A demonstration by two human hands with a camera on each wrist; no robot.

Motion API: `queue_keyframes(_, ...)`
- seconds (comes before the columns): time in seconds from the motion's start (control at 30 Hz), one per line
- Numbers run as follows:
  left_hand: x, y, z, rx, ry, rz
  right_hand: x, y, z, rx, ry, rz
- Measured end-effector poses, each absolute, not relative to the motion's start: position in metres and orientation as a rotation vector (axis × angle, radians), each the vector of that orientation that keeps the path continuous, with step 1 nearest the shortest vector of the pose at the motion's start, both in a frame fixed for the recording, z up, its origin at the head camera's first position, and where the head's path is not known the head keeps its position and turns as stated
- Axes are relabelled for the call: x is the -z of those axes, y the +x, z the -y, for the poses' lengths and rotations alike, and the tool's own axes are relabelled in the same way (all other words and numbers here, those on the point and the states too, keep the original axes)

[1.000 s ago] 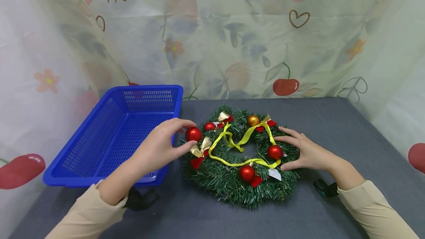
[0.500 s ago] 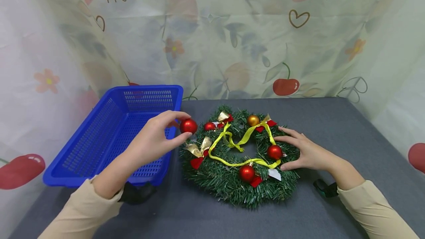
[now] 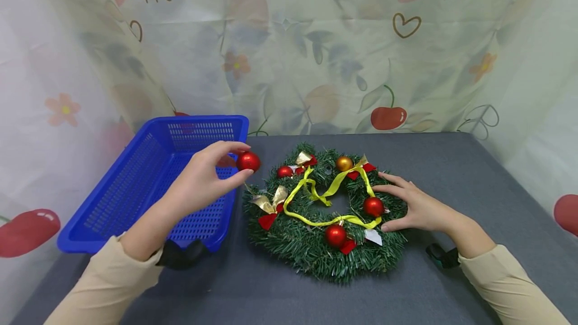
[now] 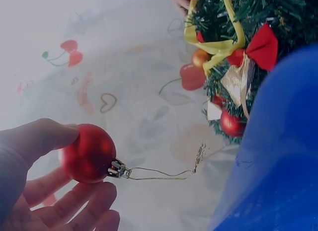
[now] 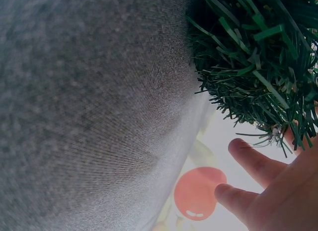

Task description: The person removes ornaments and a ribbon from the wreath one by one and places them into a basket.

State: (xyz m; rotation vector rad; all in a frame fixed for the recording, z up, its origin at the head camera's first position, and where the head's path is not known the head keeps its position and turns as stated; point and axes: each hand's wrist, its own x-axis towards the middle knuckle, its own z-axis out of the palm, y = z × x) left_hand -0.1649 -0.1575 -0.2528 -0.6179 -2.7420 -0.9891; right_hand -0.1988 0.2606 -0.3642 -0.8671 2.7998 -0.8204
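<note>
A shiny red bauble (image 3: 248,162) is pinched between the thumb and fingers of my left hand (image 3: 198,174), above the blue basket's right rim. Its silver cap and thin gold hanging loop (image 4: 159,174) show in the left wrist view. On the table lies a green Christmas wreath (image 3: 325,260) with red baubles, a gold bauble (image 3: 344,163), red and gold bows and a yellow ribbon (image 3: 311,222). My right hand (image 3: 415,207) rests on the wreath's right side, fingers spread and mostly straight; in the right wrist view some fingertips (image 5: 241,146) extend past the greenery.
A blue perforated basket (image 3: 108,164) stands left of the wreath, partly behind my left hand and forearm. Grey cloth (image 3: 429,159) covers the table. A printed curtain (image 3: 289,54) hangs at the back and sides. A white tag (image 3: 373,236) sticks out of the wreath.
My left hand has moved left and away from me with the red bauble, off the wreath's left edge to the basket's right rim. The right hand and wreath have stayed put.
</note>
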Motion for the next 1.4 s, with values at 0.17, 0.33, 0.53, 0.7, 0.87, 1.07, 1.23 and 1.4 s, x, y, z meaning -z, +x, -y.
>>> queue_keyframes(0.17, 0.252, -0.169, 0.163, 1.022, -0.593, 2.733, 0.364, -0.199, -0.26, 0.82, -0.866, -2.799)
queue_keyframes(0.33, 0.253, -0.173, 0.17, 1.026, -0.567, 2.727, 0.363, -0.198, -0.26, 0.811, -0.864, -2.8)
queue_keyframes(0.53, 0.254, -0.18, 0.178, 1.014, -0.512, 2.739, 0.363, -0.198, -0.26, 0.806, -0.866, -2.805)
queue_keyframes(0.7, 0.255, -0.184, 0.185, 1.007, -0.466, 2.753, 0.363, -0.197, -0.26, 0.787, -0.869, -2.815)
queue_keyframes(0.87, 0.256, -0.188, 0.191, 1.006, -0.426, 2.765, 0.365, -0.198, -0.261, 0.773, -0.863, -2.823)
queue_keyframes(1.07, 0.257, -0.19, 0.199, 0.992, -0.395, 2.766, 0.366, -0.198, -0.261, 0.782, -0.867, -2.825)
queue_keyframes(1.23, 0.258, -0.192, 0.203, 0.994, -0.374, 2.774, 0.366, -0.198, -0.261, 0.781, -0.888, -2.828)
queue_keyframes(1.4, 0.257, -0.196, 0.206, 0.998, -0.367, 2.784, 0.366, -0.198, -0.261, 0.796, -0.887, -2.822)
